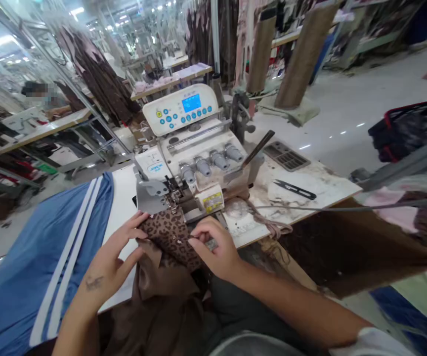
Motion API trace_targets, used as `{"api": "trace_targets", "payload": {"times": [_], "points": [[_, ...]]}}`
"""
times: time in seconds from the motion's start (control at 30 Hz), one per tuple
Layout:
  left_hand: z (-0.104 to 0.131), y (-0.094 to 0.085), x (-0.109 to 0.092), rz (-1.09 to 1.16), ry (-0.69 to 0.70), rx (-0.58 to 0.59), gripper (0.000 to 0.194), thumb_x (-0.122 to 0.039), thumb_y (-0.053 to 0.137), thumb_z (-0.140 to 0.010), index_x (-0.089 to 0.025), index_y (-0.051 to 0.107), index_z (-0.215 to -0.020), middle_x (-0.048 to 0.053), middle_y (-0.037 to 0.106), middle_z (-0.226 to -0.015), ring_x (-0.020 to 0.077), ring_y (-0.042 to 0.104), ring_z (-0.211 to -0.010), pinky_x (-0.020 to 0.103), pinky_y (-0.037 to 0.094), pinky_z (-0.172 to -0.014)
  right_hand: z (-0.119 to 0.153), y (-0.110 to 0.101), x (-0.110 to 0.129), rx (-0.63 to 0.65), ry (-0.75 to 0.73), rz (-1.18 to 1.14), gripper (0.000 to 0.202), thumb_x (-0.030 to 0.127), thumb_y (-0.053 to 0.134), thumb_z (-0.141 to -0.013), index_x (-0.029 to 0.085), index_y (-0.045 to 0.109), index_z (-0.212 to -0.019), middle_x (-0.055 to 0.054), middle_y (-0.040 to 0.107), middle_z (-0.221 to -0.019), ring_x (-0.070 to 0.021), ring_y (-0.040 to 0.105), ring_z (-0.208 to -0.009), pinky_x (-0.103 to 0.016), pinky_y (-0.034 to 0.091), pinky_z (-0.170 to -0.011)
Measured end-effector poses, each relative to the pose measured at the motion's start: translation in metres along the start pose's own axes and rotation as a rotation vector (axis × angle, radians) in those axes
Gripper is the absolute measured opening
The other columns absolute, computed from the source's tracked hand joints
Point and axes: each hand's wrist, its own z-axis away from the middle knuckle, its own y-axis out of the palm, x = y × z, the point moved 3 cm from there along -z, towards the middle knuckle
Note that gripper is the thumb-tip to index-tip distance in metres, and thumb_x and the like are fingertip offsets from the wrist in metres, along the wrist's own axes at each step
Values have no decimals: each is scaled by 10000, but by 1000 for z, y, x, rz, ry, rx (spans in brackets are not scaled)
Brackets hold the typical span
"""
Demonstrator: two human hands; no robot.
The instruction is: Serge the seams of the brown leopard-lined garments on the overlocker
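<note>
A leopard-print fabric piece (167, 230) lies at the needle area of a white overlock sewing machine (198, 158). Plain brown cloth (161, 291) joins or overlaps it below and hangs toward my lap. My left hand (119, 254) rests along the print's left edge, fingers stretched out, with a gap between thumb and forefinger. On the opposite side, my right hand (215, 247) pinches the print's right edge between thumb and forefinger. The presser foot (174, 208) is just beyond the fabric's top edge; whether it is raised cannot be made out.
Blue cloth with white stripes (68, 247) covers the table's left side. Black thread snips (295, 189) lie on the right, beside a grey tray (286, 155) and a cord bundle (273, 225). An open cardboard box (347, 252) stands below right. Another person (43, 99) sits far left.
</note>
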Motion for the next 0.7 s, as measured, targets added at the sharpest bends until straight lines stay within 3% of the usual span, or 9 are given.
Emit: {"api": "trace_targets", "payload": {"times": [0.1, 0.2, 0.27, 0.33, 0.4, 0.5, 0.57, 0.63, 0.7], "points": [[-2, -12, -7, 98, -19, -62, 117, -197, 621, -1021, -289, 608, -1093, 38, 654, -1495, 212, 494, -1521, 412, 402, -1271, 6, 7, 11, 153, -84, 59, 141, 296, 717, -993, 222, 714, -1113, -51, 722, -975, -161, 674, -742, -273, 550, -705], [-11, -20, -27, 266, -34, -160, 119, -182, 653, -995, -275, 578, -985, 18, 766, -1187, 218, 621, -1385, 451, 422, -1259, 13, 24, 15, 379, 2, 94, 418, 448, 832, -925, 217, 698, -1247, -82, 777, -1111, -228, 741, -912, -314, 570, -811], [-20, -15, -38, 335, -65, -262, 167, -206, 712, -963, -268, 566, -911, -12, 761, -992, 194, 728, -1148, 392, 530, -1135, 18, 33, 14, 459, 85, 103, 440, 506, 862, -885, 203, 717, -1168, -61, 790, -1017, -244, 737, -883, -311, 550, -768], [-31, -2, -43, 342, -151, -352, 173, -244, 758, -937, -265, 588, -916, -23, 765, -962, 163, 745, -965, 306, 591, -942, 23, 35, 9, 455, 173, 110, 286, 473, 779, -961, 195, 716, -982, -13, 734, -809, -203, 686, -735, -277, 491, -656], [-39, 15, -42, 326, -235, -412, 156, -274, 766, -933, -265, 615, -967, -20, 785, -1003, 149, 744, -946, 267, 578, -869, 24, 29, 4, 404, 185, 119, 294, 390, 653, -1046, 196, 670, -826, -3, 666, -741, -177, 640, -702, -267, 461, -644], [-44, 34, -37, 295, -279, -482, 143, -293, 769, -934, -259, 648, -1003, -17, 789, -1025, 143, 736, -997, 261, 548, -926, 19, 14, -1, 253, 108, 149, 353, 319, 643, -1032, 186, 594, -709, -77, 678, -1041, -182, 651, -857, -287, 482, -747], [-43, 37, -34, 262, -289, -512, 146, -313, 781, -923, -256, 673, -1002, -19, 785, -1010, 141, 728, -980, 251, 534, -906, 14, 8, -5, 198, 106, 153, 319, 290, 694, -990, 180, 584, -712, -100, 644, -1186, -183, 652, -917, -280, 472, -749], [-42, 35, -32, 191, -290, -514, 130, -336, 777, -922, -256, 699, -987, -27, 778, -969, 139, 720, -936, 244, 526, -868, 12, 9, -8, 269, 131, 141, 316, 272, 714, -981, 185, 575, -709, -48, 659, -994, -160, 629, -830, -256, 422, -680], [-42, 32, -33, 115, -299, -501, 115, -359, 761, -931, -259, 718, -966, -37, 766, -920, 134, 706, -867, 241, 519, -813, 13, 13, -9, 367, 150, 143, 392, 281, 720, -989, 192, 525, -660, 35, 541, -684, -128, 543, -663, -249, 332, -604]]}}
